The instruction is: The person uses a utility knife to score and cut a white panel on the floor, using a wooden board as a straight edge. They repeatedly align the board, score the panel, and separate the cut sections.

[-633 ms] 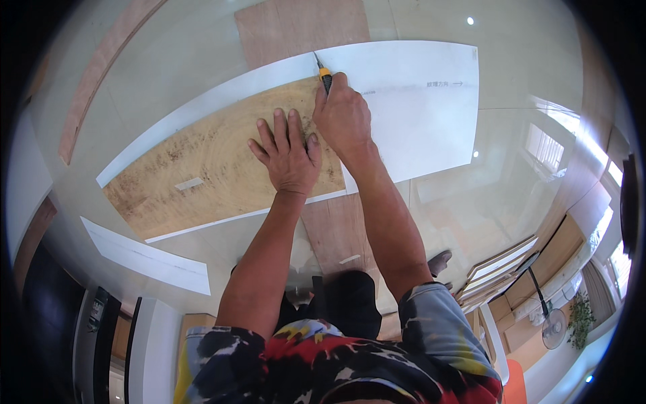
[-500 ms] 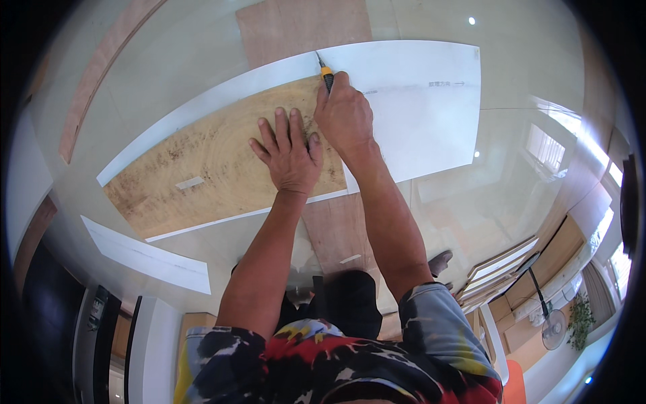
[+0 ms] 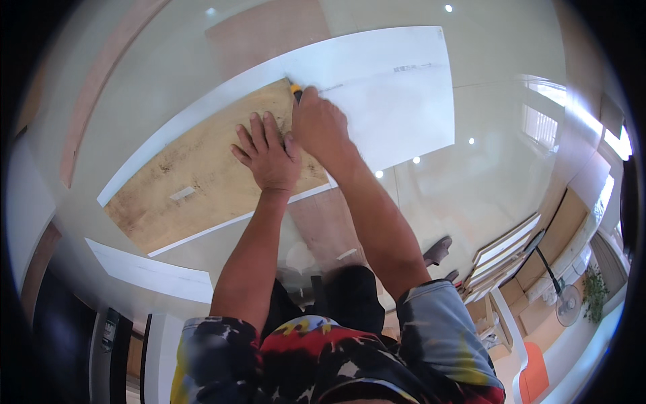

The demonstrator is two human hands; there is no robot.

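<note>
My left hand point(image 3: 272, 158) lies flat with fingers spread on a brown wooden board point(image 3: 208, 165), pressing near its right end. That board rests on a larger white sheet point(image 3: 390, 101), which shows along the far edge and to the right. In my right hand point(image 3: 321, 124) is a utility knife point(image 3: 296, 91) with a yellow and black handle, fingers wrapped round it. Its tip points away from me, at the board's far right corner, against the white sheet. The blade is too blurred to make out. A small pale strip point(image 3: 182, 193) lies on the board.
Reddish plywood pieces lie under and beyond the sheet point(image 3: 262, 40). A long curved wooden strip point(image 3: 101, 87) is at the far left, a narrow white offcut point(image 3: 148, 271) nearer. At right are leaning framed panels point(image 3: 498, 259), a fan point(image 3: 568, 304) and an orange chair point(image 3: 533, 374).
The knife has come nearer to me, from the sheet's far edge to the board's corner. My left hand stays flat on the board. The whole view has turned and shifted somewhat.
</note>
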